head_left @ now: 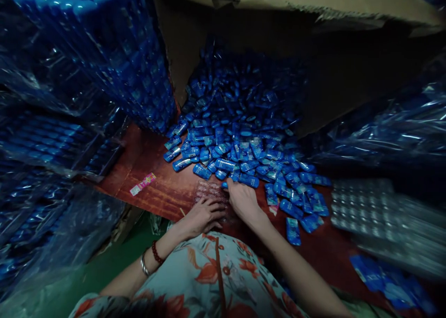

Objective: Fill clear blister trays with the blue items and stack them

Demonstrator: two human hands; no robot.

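Observation:
Just in front of my body, my left hand lies with its fingers stretched out over a clear plastic blister tray, touching its near part. My right hand is closed at the tray's right side. A small blue bottle shows at its fingertips, mostly hidden by the fingers. Right beyond that hand, another blue bottle lies on its side at the edge of a big heap of similar glossy blue bottles. The tray's near part is hidden under both hands.
A large open cardboard box surrounds the back of the heap. Filled blue trays are stacked tall at left. Clear empty trays and flat blue packs lie right. A pink strip rests on the red-brown table.

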